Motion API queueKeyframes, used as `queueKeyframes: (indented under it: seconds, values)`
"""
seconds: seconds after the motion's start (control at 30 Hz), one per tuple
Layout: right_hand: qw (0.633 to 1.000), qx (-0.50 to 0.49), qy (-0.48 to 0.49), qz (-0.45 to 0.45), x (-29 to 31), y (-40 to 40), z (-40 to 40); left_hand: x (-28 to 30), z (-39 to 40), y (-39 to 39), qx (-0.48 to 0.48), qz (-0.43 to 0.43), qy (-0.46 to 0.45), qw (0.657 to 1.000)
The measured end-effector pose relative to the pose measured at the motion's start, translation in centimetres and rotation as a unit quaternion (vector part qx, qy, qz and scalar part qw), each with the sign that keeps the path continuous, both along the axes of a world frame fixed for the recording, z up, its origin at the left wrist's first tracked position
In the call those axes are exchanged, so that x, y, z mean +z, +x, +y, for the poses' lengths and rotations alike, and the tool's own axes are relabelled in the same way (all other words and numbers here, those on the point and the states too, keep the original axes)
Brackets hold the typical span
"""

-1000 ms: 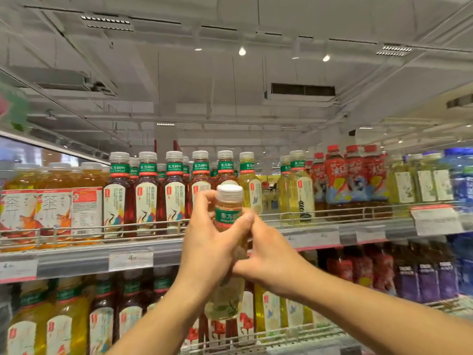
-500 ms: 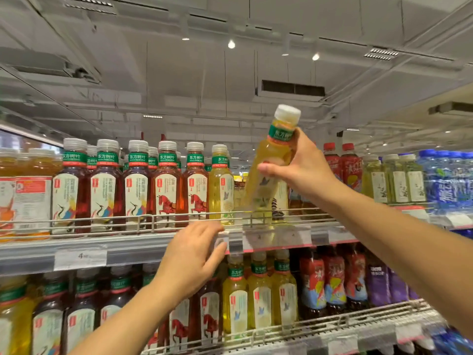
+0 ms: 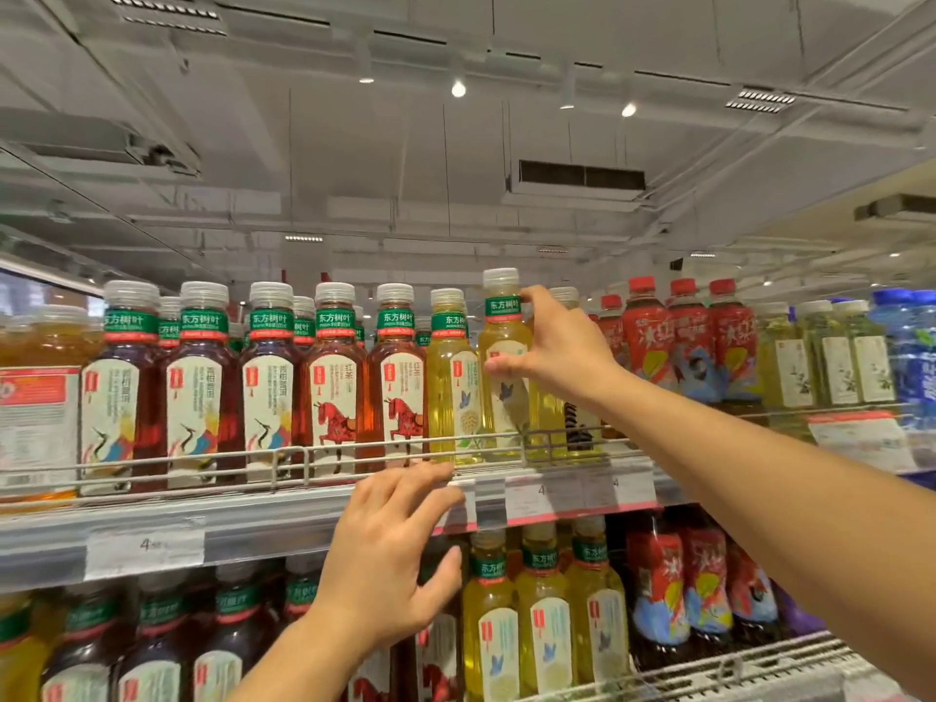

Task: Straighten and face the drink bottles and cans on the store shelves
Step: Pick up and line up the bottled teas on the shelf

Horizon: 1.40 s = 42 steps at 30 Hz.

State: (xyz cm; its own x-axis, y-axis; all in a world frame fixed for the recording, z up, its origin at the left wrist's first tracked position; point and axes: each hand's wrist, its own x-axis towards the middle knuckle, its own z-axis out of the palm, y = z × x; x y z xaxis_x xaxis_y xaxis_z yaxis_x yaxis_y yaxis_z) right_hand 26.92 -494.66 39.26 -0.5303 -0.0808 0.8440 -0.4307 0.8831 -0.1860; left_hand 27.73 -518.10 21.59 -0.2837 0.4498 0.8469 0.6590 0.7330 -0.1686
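A yellow tea bottle (image 3: 504, 367) with a green neck band and a white cap stands upright on the upper shelf (image 3: 202, 529), behind the wire rail. My right hand (image 3: 552, 347) grips it by the neck and label, fingers curled round it. Its butterfly label faces me. A matching yellow bottle (image 3: 451, 377) stands just left of it. My left hand (image 3: 390, 559) hovers lower, fingers spread, with the fingertips at the shelf's front edge near a price tag (image 3: 463, 504). It holds nothing.
Dark red tea bottles (image 3: 268, 387) fill the upper shelf to the left, orange ones at the far left. Red bottles (image 3: 689, 347), pale green ones and blue ones (image 3: 911, 357) stand to the right. The lower shelf holds more yellow bottles (image 3: 544, 610) and red ones behind a wire rail.
My right hand lowered the tilted yellow bottle down behind the rail, and it now stands upright on the upper shelf. My left hand stayed by the shelf edge.
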Motion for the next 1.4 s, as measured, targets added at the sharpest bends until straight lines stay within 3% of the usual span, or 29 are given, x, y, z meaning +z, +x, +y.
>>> queueKeyframes:
  seconds: [0.2, 0.4, 0.73, 0.83, 0.9, 0.97, 1.03, 1.17, 1.27, 1.4]
  values:
    - [0.991, -0.070, 0.089, -0.070, 0.8, -1.2, 0.7, -0.2, 0.1, -0.4, 0.010, 0.018, -0.008, 1.000]
    - [0.977, 0.032, 0.098, -0.185, 2.4, -0.9, 2.8, -0.4, 0.0, -0.4, 0.016, 0.017, -0.006, 1.000]
    - [0.977, 0.062, 0.099, -0.181, 2.4, -1.1, 3.9, -0.1, 0.2, -0.1, 0.033, 0.000, -0.003, 0.999]
    - [0.985, 0.082, 0.089, -0.126, 1.4, 0.1, 4.6, -0.1, 0.2, 0.0, 0.035, -0.008, 0.002, 0.999]
    - [0.993, 0.108, 0.032, 0.014, -0.4, 0.6, 5.4, -0.1, 0.3, 0.0, 0.034, -0.009, 0.007, 0.999]
    - [0.983, 0.071, -0.035, 0.168, -2.9, 0.2, 6.7, -0.1, 0.4, 0.1, 0.035, -0.008, 0.009, 0.999]
    - [0.976, -0.004, -0.085, 0.200, -5.4, -0.2, 7.8, -0.1, 0.5, 0.1, 0.038, -0.004, 0.011, 0.999]
    - [0.986, -0.098, -0.098, 0.091, -8.4, -1.5, 8.1, -0.1, 0.9, 0.1, 0.043, -0.010, 0.026, 0.999]
    - [0.988, -0.144, -0.042, 0.043, -7.0, -2.0, 7.3, 0.0, 1.2, 0.4, 0.049, -0.018, 0.037, 0.998]
    - [0.990, -0.122, -0.068, -0.030, -6.5, -3.0, 7.5, 0.2, 1.5, 0.8, 0.055, -0.033, 0.043, 0.997]
